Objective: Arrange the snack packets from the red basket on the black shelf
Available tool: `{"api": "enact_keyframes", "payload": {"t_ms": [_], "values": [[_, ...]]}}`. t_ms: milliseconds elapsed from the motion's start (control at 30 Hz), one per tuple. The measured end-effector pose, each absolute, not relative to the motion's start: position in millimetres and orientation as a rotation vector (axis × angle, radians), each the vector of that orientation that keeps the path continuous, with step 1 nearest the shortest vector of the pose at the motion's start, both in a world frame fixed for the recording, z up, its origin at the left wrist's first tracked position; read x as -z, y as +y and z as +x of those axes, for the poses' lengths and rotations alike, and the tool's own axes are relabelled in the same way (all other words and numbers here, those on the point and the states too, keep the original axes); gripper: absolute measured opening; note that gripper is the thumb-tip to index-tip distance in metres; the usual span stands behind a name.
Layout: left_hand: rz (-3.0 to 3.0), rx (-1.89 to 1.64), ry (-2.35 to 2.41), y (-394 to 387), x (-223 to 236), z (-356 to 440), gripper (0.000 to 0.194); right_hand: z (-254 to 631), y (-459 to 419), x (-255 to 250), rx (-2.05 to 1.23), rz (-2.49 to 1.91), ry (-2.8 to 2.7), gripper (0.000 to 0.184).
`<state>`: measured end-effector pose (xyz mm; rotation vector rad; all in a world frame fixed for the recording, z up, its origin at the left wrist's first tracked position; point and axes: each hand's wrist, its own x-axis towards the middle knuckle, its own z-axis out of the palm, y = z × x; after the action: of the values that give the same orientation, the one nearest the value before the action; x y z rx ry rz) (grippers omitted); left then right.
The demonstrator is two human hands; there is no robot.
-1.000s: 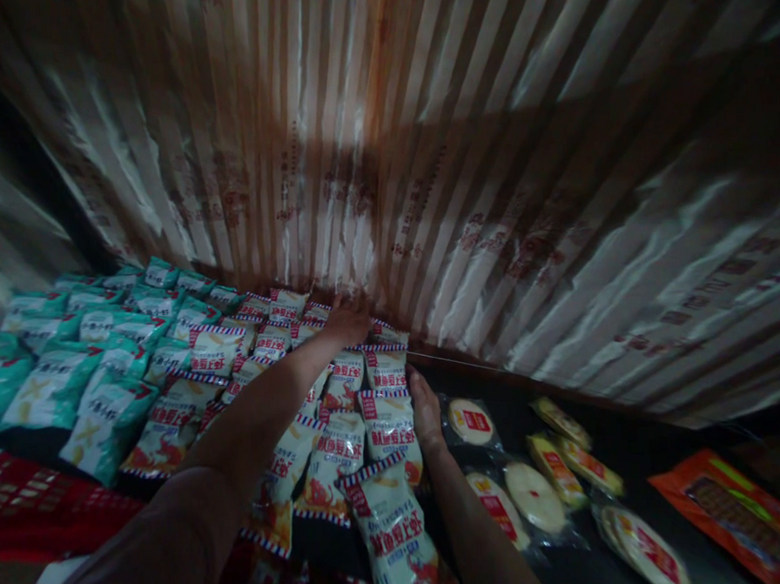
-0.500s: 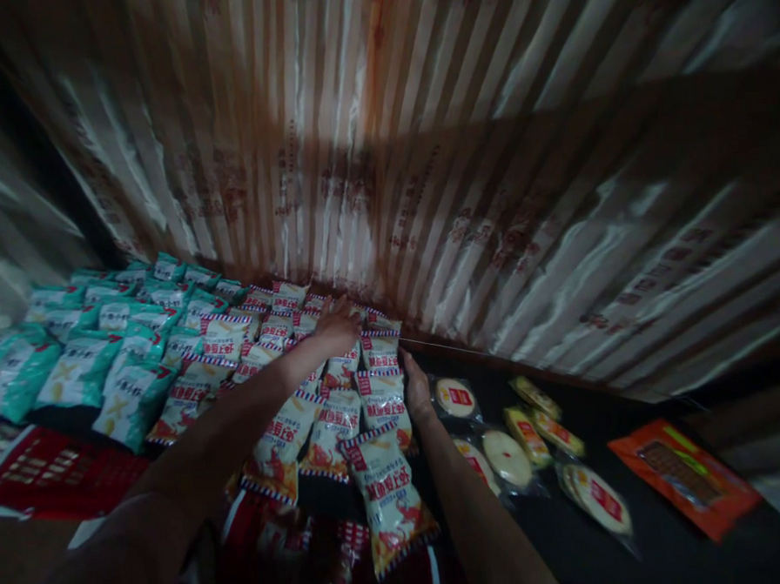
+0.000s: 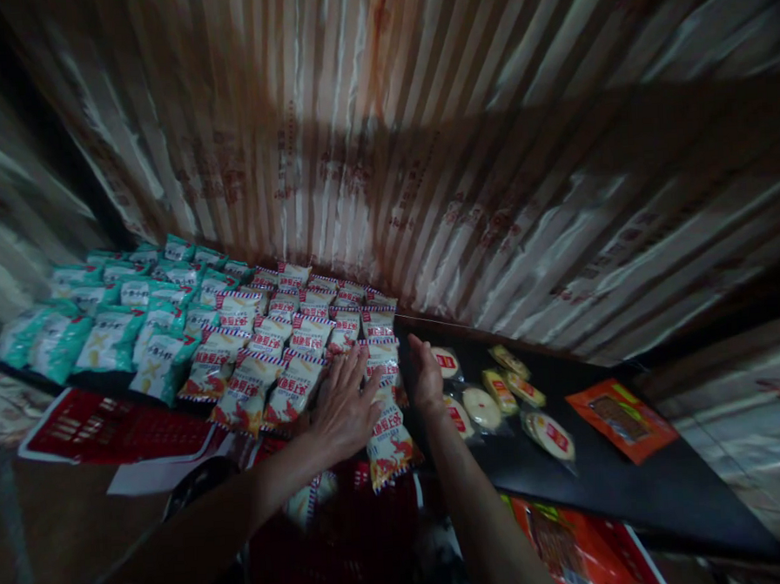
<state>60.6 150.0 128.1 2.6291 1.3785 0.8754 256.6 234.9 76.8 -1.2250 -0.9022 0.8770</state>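
Rows of white-and-red snack bags with striped edges lie on a dark shelf. Flat over the front bags rests my left hand, its fingers stretched and spread, hiding part of what lies beneath. My right hand stands on edge along the right side of these rows, fingers extended and holding nothing. Between the two hands sits the front-right snack bag, its lower end toward me. Just right of my right hand are round pale wafers in clear wrap.
Teal snack bags fill the shelf's left part. Small yellow packets and an orange packet lie on the black shelf to the right. Wrinkled sheeting hangs behind. Below are a red printed sheet and more orange packets.
My left hand has drawn back from the rear rows to the front bags. My right hand stays along the right side. The view has shifted, showing more below the shelf.
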Motion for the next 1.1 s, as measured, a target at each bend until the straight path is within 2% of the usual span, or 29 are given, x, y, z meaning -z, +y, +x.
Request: {"api": "enact_keyframes", "payload": {"t_ms": [267,467,900,1100], "values": [[2.628,-0.837,1.272,98.8,-99.0,63.5,0.066,246.8,162.3,-78.4,-0.824,-1.386,-0.936,0.059],[2.585,-0.721,1.311,92.0,-92.8,66.0,0.058,227.1,130.8,-82.9,-0.744,-1.516,-0.994,0.067],[2.580,-0.727,1.427,104.0,-95.5,44.9,0.054,211.0,116.0,-77.9,-0.630,-1.601,-1.002,0.062],[2.573,-0.733,1.503,110.0,-96.9,39.3,0.051,208.3,112.0,-75.9,-0.612,-1.679,-1.035,0.070]]}}
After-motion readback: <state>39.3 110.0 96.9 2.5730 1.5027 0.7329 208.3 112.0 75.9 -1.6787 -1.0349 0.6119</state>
